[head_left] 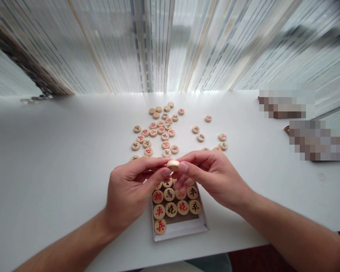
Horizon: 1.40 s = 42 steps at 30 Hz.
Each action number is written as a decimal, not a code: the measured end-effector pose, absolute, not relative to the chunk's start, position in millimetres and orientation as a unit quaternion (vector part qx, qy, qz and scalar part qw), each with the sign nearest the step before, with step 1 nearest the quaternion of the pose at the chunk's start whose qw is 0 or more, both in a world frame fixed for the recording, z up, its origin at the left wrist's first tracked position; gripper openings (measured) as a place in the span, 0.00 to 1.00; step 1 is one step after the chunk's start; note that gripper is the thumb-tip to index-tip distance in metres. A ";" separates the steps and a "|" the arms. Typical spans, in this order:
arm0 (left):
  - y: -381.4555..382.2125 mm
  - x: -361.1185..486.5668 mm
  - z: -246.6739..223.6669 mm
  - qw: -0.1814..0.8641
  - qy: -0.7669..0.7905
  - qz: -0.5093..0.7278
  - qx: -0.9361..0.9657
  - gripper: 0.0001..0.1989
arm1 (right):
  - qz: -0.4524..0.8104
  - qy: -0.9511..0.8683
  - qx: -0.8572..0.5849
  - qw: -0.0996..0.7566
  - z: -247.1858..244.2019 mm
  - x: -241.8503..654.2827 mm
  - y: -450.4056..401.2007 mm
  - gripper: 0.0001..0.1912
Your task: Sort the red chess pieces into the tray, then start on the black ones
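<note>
disc [173, 165] tilted, widest crosswise; left hand [129, 189], right hand [219, 179] pinch

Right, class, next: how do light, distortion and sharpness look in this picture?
Head view: backlight through the curtain, with glare along the far edge of the table; head view: wide-angle stretch fans the curtain's stripes outward; head view: pixel blocks mask two patches at right; head view: boxed pieces show clear characters, distant loose pieces look softer.
</note>
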<state>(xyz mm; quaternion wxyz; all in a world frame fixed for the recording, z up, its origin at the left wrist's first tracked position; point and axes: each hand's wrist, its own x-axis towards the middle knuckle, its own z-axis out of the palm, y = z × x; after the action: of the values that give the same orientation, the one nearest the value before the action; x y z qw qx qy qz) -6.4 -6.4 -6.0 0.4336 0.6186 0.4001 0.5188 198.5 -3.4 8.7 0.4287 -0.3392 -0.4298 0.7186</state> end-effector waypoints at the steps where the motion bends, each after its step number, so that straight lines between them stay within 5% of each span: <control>1: -7.0 -6.5 -6.4 0.428 0.402 0.517 0.623 0.15 | 0.720 -0.429 -0.339 0.427 8.8 198.3 -3.2 0.10; 18: -7.5 -7.0 -6.8 0.486 0.390 0.477 0.619 0.17 | 0.761 -0.391 -0.351 0.381 5.4 197.8 -1.2 0.17; 29: -6.0 -7.3 -5.1 0.360 0.362 0.460 0.726 0.09 | 0.746 -0.408 -0.400 0.344 10.9 200.2 -5.6 0.19; 42: -6.6 -6.0 -0.3 0.341 0.344 0.447 0.753 0.09 | 0.745 -0.417 -0.412 0.319 11.7 199.2 -3.9 0.23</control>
<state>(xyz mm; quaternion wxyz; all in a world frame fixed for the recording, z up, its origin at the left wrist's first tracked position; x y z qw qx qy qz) -6.0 -6.6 -0.3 0.3405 0.7525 0.3439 0.4466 199.2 -3.9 11.7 0.3192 -0.4123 -0.4166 0.7447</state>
